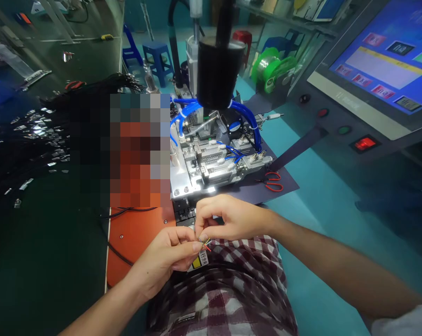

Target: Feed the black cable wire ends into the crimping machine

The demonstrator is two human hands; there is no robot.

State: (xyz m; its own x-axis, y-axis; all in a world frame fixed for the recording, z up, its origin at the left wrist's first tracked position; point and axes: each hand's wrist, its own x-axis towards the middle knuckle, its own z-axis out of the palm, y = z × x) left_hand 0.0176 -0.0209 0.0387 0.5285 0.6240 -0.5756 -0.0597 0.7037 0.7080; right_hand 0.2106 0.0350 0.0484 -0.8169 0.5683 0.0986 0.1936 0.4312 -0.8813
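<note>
In front of my lap, both hands meet at the end of a cable with thin coloured wires (206, 244), red, yellow and pale, fanned out from the fingertips. My left hand (162, 254) is closed, thumb and forefinger pinching the cable end. From above, my right hand (228, 217) pinches at the same spot, thumb against forefinger beside the bared wires. Fingers hide the exact point of grip. A black cable (118, 249) runs over the orange board (137, 242) towards my left hand.
Ahead stands a metal machine (217, 163) with blue air tubes under a black cylinder (219, 70). Red-handled scissors (275, 182) lie on its right. A control screen (382, 60) stands at upper right. Bundled black cables (22, 140) cover the left table. A pixelated patch hides part of the bench.
</note>
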